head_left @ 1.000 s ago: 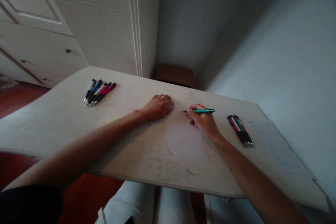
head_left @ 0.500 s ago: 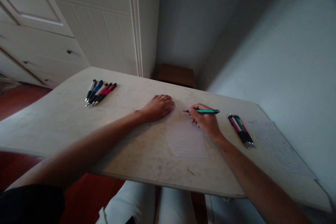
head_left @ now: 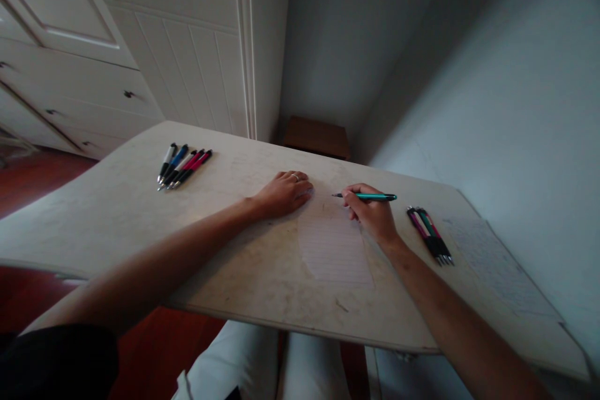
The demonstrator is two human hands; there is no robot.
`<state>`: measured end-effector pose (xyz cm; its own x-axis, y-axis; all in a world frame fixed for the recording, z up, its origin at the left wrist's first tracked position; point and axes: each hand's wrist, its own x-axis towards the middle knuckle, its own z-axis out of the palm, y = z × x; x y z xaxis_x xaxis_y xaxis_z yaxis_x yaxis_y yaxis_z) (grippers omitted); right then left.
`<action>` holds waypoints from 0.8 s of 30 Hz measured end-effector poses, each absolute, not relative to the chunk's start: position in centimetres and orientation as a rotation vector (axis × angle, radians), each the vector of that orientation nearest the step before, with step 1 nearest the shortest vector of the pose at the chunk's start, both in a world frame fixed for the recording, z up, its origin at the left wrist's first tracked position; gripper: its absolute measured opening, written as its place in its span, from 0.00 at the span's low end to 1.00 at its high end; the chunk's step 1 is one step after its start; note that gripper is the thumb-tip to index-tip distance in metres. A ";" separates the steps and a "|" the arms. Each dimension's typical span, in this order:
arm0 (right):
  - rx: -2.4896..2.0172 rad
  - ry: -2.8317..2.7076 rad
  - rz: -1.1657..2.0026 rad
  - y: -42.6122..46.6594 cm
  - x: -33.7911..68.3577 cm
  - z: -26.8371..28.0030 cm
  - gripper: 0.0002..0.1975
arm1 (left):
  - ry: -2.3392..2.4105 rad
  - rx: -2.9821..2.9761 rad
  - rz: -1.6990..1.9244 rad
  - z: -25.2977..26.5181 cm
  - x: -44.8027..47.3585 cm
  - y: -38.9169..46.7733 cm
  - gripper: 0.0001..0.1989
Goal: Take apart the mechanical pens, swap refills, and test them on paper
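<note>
The slim teal pen with a black tip (head_left: 368, 197) lies almost level in the right hand (head_left: 372, 215), fingers clamped round its front end, the tip pointing left over the top edge of the lined sheet of pale paper (head_left: 334, 244). The barrel sticks out to the right past the knuckles. Whether the tip touches the sheet cannot be told.

The left hand (head_left: 284, 192) lies flat and open, palm down, on the worn cream-white bench (head_left: 117, 225), its fingertips at the paper's upper left corner; a ring shows on one finger. It holds nothing.

The paper sits near the middle of the bench, its lower edge well back from the near rim. To the right, just beyond the right hand, lies a tight bundle of dark, pink and green pens (head_left: 430, 234), and further right a second written sheet of paper (head_left: 497, 265) near the bench's right edge. Far to the left rests a row of white, blue, red and black pens (head_left: 182, 166), well apart from both hands, with broad bare surface between. Behind the bench stands a white panelled cupboard (head_left: 187, 56).
</note>
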<state>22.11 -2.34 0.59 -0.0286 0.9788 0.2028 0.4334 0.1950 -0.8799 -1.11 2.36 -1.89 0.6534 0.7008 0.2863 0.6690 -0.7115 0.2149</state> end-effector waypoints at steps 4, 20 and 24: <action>-1.387 -1.716 0.866 -2.6 21.8 0.4 0.16 | 1.153 2.775 0.542 -1.8 -1.1 2.3 0.17; -1.367 -1.710 0.830 -2.5 21.6 0.0 0.14 | 1.150 2.787 0.529 -1.8 -1.1 2.3 0.18; -1.374 -1.662 0.798 -2.3 21.7 0.0 0.14 | 1.158 2.782 0.524 -1.8 -1.0 2.3 0.17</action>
<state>21.70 -2.33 0.05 -0.0711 0.9784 0.1941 0.4609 0.2048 -0.8635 -1.04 2.32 -1.80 0.6551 0.7017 0.2802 0.6734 -0.7104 0.2045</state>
